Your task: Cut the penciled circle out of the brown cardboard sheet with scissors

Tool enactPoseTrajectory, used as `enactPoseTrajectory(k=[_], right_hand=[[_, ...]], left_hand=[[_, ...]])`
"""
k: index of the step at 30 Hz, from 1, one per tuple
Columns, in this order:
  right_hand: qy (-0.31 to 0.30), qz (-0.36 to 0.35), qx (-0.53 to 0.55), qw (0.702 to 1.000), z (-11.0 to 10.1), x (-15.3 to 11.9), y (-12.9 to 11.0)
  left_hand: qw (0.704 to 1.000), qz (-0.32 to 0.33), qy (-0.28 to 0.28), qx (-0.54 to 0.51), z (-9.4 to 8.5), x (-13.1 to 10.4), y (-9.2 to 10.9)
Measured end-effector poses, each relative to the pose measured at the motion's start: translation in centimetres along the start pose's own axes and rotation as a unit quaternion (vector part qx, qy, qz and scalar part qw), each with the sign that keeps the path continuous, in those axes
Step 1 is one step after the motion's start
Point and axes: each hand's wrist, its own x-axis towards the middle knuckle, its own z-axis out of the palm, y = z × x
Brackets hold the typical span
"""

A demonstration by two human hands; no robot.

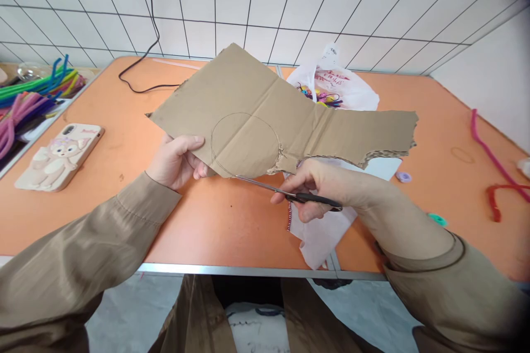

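A large piece of brown cardboard (pixel 244 94) is held up over the orange table, with a circle drawn on it and a ragged lower edge on the right. My left hand (pixel 178 160) grips its lower left edge, thumb on top and fingers beneath. In my right hand (pixel 317 185) are scissors (pixel 308 197) with black handles. Their blades point left, and the tips touch the cardboard's lower edge by the bottom of the drawn circle. Part of the circle's right side borders the torn, cut edge.
On the orange table (pixel 256 231), a phone in a cartoon case (pixel 60 157) lies left. Colored pipe cleaners (pixel 37 94) are at the far left. A white plastic bag (pixel 351 88) stands behind the cardboard. Red (pixel 494 204) and pink (pixel 492 149) strips lie right.
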Motion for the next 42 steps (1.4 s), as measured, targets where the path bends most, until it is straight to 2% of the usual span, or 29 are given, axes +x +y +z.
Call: enactPoseTrajectory(k=[2, 10, 20, 25, 34, 39, 42], right_hand=[[-0.025, 0.022, 0.04, 0.999, 0.1, 0.1, -0.3], [-0.017, 0.031, 0.104, 0.994, 0.8, -0.1, -1.1], [0.001, 0.044, 0.082, 0.996, 1.3, 0.3, -0.8], [0.033, 0.037, 0.045, 0.998, 1.3, 0.1, -1.4], [-0.025, 0.019, 0.007, 0.999, 1.1, -0.1, -1.1], [-0.031, 0.017, 0.093, 0.995, 0.7, -0.2, -0.9], [-0.04, 0.005, 0.1, 0.994, 0.4, 0.0, -0.3]], left_hand=[[1.0, 0.002, -0.004, 0.002, 0.0, 0.0, 0.0], [0.999, 0.031, -0.022, 0.008, 0.1, 0.0, 0.1], [1.0, 0.028, -0.004, 0.008, 0.1, -0.2, 0.2], [0.999, 0.027, 0.028, 0.01, 0.0, -0.1, 0.1], [0.998, 0.044, 0.035, -0.001, 0.0, 0.2, 0.3], [0.999, 0.042, 0.028, 0.007, 0.2, -0.1, 0.3], [0.999, 0.034, 0.029, 0.003, 0.3, -0.2, 0.3]])
